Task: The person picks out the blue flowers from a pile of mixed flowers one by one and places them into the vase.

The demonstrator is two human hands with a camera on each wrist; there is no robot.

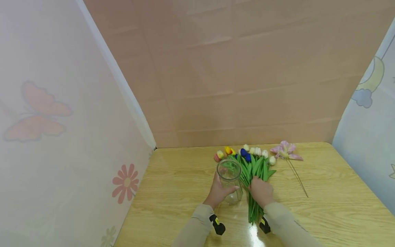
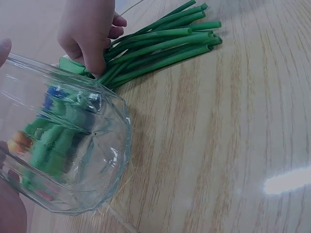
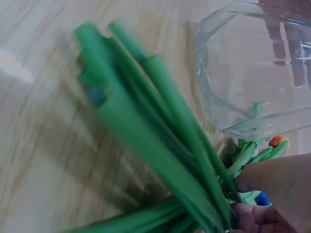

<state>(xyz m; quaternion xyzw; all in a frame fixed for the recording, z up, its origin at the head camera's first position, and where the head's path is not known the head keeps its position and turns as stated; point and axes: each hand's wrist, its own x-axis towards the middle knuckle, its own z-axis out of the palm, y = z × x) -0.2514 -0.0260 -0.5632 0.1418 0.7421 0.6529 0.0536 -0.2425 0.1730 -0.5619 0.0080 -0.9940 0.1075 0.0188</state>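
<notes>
In the head view my left hand (image 1: 217, 191) grips a clear glass vase (image 1: 235, 197) round its side, thumb across the front. Left wrist view: the vase's faceted base (image 2: 109, 165) tilts toward the camera, and green stems and leaves show through the glass. Right beside it, my right hand (image 1: 261, 190) holds a bunch of artificial tulips (image 1: 256, 166) by the stems. Their white, blue, yellow and pink heads point to the back of the table. Loose stem ends (image 3: 146, 107) fan out past the right hand's fingers in the right wrist view, somewhat blurred.
A pink flower (image 1: 284, 150) with a long thin stem lies to the right of the tulips on the wooden table (image 1: 333, 192). Behind the table rises a brown sheet (image 1: 197, 75). A white patterned panel (image 1: 77, 103) stands along the left side.
</notes>
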